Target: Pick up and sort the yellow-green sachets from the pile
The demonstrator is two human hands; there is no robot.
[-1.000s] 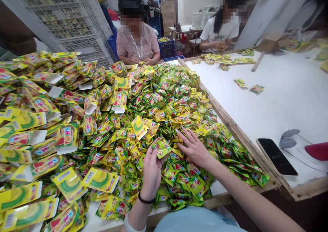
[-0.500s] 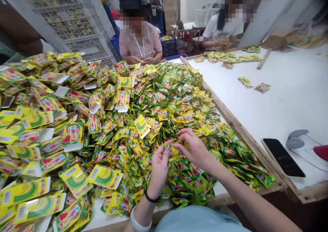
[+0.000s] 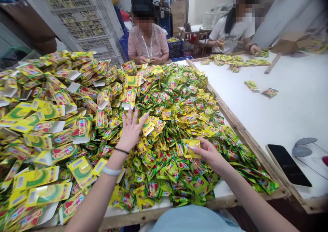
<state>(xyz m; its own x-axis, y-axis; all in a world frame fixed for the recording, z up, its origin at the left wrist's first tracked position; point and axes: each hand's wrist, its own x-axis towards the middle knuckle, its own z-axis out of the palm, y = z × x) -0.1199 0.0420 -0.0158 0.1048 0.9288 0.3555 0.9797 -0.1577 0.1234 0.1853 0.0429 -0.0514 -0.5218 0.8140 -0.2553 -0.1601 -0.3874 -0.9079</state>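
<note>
While the right hand (image 3: 208,153) pinches a yellow sachet (image 3: 191,147) above the heap (image 3: 179,98), the left hand (image 3: 130,131) lies open on that heap, fingers spread; a small box (image 3: 148,126) sits beside it.

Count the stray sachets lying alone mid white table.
2: left sachet and right sachet, side by side but apart on the white table; none looks hidden.

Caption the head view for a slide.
Right hand holds yellow sachets; left hand, fingers spread, hovers over the heap beside small cartons.
</note>
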